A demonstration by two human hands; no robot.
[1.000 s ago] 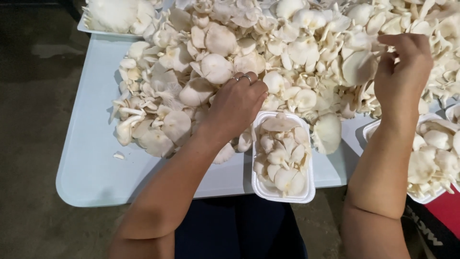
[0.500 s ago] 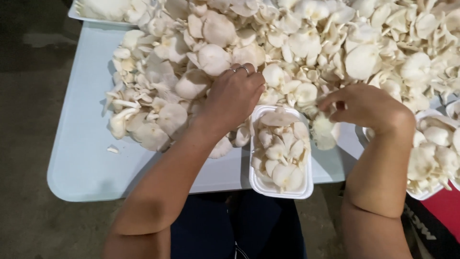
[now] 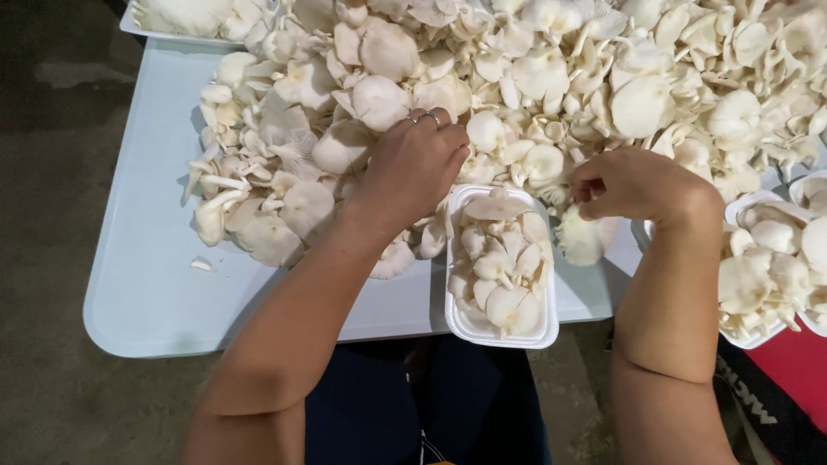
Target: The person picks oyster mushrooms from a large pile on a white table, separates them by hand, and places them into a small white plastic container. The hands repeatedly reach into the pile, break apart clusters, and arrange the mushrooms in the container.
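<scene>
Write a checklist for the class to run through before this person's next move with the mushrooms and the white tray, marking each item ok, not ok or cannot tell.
1. Tray sits fully on the table: not ok. The white tray overhangs the near edge of the pale blue table.
2. Tray has room: cannot tell. Mushrooms already reach its rim.
3. Left hand in place: ok. It rests on the mushroom pile beside the tray's far end.
4. Right hand holding a mushroom: cannot tell. Its fingers are curled at the pile's edge.
5. Supply within reach: ok. The pile touches the tray.
6. Neighbouring filled tray clear of the right arm: ok.
</scene>
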